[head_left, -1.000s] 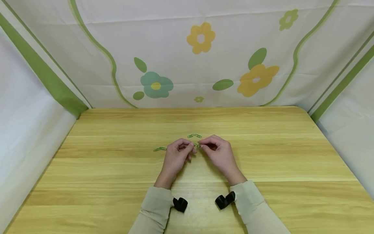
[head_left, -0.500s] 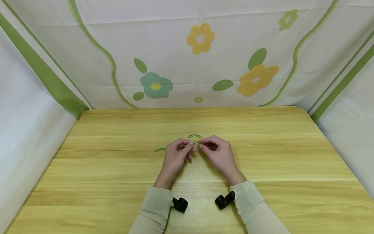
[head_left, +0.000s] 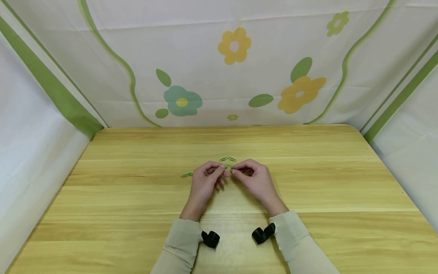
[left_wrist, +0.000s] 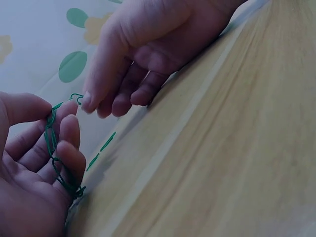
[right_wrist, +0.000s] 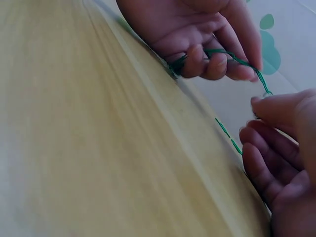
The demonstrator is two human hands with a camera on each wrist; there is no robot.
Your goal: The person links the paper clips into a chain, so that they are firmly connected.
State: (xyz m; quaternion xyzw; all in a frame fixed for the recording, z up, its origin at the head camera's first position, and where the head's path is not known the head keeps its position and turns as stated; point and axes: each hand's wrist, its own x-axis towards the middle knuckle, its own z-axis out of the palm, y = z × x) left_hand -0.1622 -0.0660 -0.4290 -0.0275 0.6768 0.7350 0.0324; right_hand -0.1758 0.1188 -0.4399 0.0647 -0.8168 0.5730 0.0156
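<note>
My left hand point(head_left: 204, 184) pinches a chain of green paper clips point(left_wrist: 51, 133) between thumb and forefinger. The chain runs down across the palm, and its tail point(head_left: 186, 175) shows to the left of that hand in the head view. Facing it, my right hand point(head_left: 259, 184) pinches a green paper clip point(left_wrist: 76, 97) at the chain's near end. Thumb and forefinger tips of both hands are close together, with a short stretch of green wire between them. The right fingertips hide part of this clip; I cannot tell whether it is linked to the chain.
Two loose green paper clips, a left one point(head_left: 223, 159) and a right one point(head_left: 232, 159), lie on the wooden table point(head_left: 119, 213) just beyond the hands. A white curtain point(head_left: 205, 57) with printed flowers stands along the table's far edge.
The green wire between the fingertips has shifted and now lies straighter across the gap. Both hands have barely moved, the left a touch leftward. The two loose clips lie as before.
</note>
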